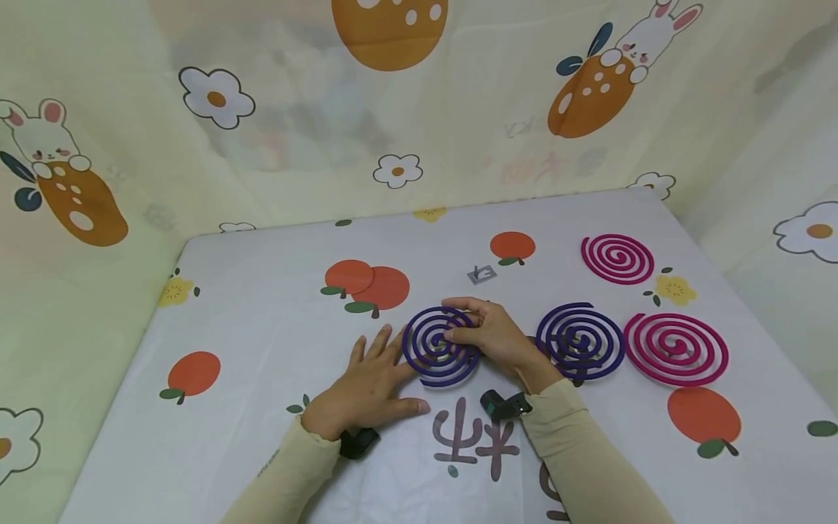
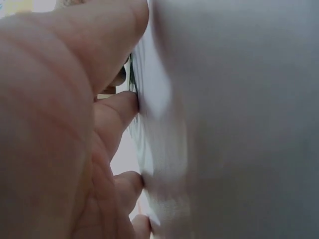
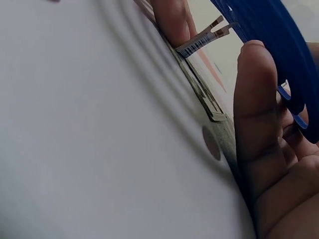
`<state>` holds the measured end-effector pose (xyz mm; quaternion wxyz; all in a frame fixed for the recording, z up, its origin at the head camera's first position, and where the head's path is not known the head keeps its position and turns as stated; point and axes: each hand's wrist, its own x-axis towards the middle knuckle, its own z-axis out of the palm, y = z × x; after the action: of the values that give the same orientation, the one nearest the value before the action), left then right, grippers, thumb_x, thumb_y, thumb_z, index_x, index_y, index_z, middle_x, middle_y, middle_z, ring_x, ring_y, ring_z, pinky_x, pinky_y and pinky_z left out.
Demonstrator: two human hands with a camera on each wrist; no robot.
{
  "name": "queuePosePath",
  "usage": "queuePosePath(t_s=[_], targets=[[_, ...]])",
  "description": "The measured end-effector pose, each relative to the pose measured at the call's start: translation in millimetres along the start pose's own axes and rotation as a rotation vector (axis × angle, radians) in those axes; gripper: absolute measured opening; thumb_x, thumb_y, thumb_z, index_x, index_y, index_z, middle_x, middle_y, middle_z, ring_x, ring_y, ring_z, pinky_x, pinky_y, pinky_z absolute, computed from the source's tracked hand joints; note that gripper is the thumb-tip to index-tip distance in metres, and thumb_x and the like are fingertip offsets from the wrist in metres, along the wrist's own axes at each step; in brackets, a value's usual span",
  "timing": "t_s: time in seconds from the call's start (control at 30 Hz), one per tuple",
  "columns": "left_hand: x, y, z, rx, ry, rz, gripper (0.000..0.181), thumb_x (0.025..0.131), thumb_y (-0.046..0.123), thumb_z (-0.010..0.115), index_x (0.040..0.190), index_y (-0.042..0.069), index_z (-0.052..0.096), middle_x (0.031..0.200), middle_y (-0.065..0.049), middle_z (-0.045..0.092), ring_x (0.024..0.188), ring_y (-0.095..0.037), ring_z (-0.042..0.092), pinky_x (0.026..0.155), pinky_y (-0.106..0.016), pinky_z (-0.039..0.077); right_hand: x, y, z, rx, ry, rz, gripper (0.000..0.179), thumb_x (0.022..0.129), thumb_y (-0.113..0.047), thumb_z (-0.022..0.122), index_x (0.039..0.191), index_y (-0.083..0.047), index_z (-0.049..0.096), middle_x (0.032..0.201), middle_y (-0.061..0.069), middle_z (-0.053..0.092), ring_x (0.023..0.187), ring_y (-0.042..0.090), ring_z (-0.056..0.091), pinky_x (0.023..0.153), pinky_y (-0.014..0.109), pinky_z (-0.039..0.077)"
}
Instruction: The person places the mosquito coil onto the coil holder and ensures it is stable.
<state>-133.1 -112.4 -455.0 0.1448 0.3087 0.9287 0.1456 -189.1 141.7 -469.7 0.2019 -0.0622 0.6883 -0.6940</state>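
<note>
My right hand (image 1: 494, 338) pinches a dark blue mosquito coil (image 1: 437, 340) between thumb and fingers, holding it over the table's middle. In the right wrist view the coil (image 3: 291, 45) stands edge-on beside a thin metal coil stand (image 3: 202, 41) with a forked upright tip and a flat base. A fingertip of the left hand (image 3: 172, 22) is right at the foot of that upright. Seen from the head, my left hand (image 1: 366, 389) rests palm down with spread fingers, its index finger partly hidden under the coil. The left wrist view shows its fingertips (image 2: 130, 186) touching the tablecloth.
Just right of my right hand lies another dark blue coil (image 1: 580, 340), with a pink coil (image 1: 676, 346) beside it. A second pink coil (image 1: 617, 256) lies farther back. A small metal stand (image 1: 482, 274) sits beyond the hands on the printed tablecloth (image 1: 262, 291).
</note>
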Motion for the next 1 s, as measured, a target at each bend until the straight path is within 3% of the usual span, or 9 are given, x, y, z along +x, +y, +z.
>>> queuePosePath(t_s=[0.2, 0.57, 1.0], targets=[[-0.5, -2.2, 0.4, 0.005, -0.002, -0.004, 0.082, 0.093, 0.066, 0.064, 0.163, 0.032, 0.038, 0.174, -0.015, 0.013, 0.159, -0.046, 0.003, 0.119, -0.075, 0.006, 0.3, -0.3, 0.0, 0.002, -0.024, -0.016, 0.058, 0.094, 0.007, 0.069, 0.148, 0.007, 0.05, 0.094, 0.008, 0.074, 0.067, 0.011, 0.066, 0.062, 0.024, 0.058], [0.6, -2.0, 1.0, -0.013, -0.01, -0.001, 0.082, 0.093, 0.066, 0.065, 0.162, 0.032, 0.038, 0.174, -0.014, 0.012, 0.159, -0.045, 0.001, 0.12, -0.074, 0.004, -0.9, -2.3, -0.8, -0.009, -0.057, -0.012, 0.057, 0.092, 0.008, 0.07, 0.146, 0.005, 0.052, 0.097, 0.008, 0.075, 0.071, 0.012, 0.067, 0.064, 0.024, 0.058], [0.8, -1.9, 2.0, -0.002, -0.017, -0.011, 0.082, 0.092, 0.066, 0.065, 0.162, 0.034, 0.038, 0.175, -0.012, 0.011, 0.16, -0.045, 0.001, 0.12, -0.075, 0.005, -0.5, -0.3, 0.9, 0.016, -0.021, -0.032, 0.055, 0.093, 0.009, 0.07, 0.145, 0.006, 0.053, 0.1, 0.01, 0.075, 0.071, 0.01, 0.066, 0.059, 0.023, 0.056]])
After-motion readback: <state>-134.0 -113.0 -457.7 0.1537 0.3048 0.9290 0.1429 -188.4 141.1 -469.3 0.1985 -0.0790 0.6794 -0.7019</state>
